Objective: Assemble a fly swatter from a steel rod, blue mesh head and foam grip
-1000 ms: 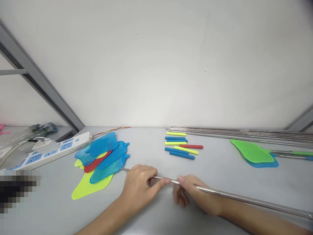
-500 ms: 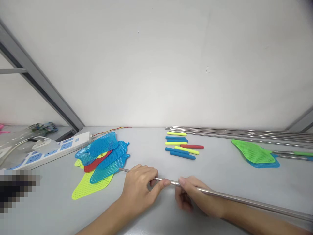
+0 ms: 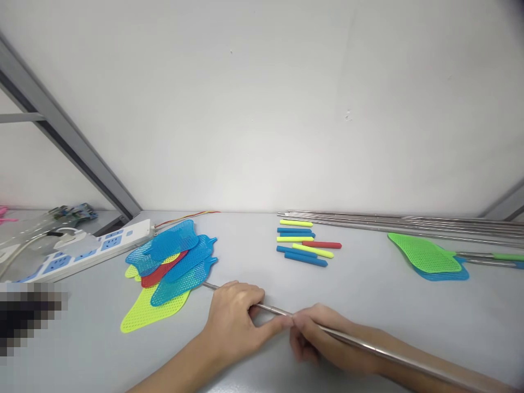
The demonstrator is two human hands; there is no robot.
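Probably light, stiff and slippery, the telescopic metal rod (image 3: pixel 270 309) slants toward the near right; the left hand (image 3: pixel 235 322) curls around its thin left part, the right hand (image 3: pixel 327 339) pinches alongside. Gripping near joints should limit bending.

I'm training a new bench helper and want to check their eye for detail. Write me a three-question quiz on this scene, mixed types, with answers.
1. Multiple choice: What are the left hand and right hand both gripping?
A) a power strip
B) a metal rod
C) a yellow swatter

2. True or false: On the right side of the table, the green swatter lies partly over a blue one.

3. Short answer: Among the plastic sticks mid-table, which colour shows only once?

Key: 1. B; 2. True; 3. Red.
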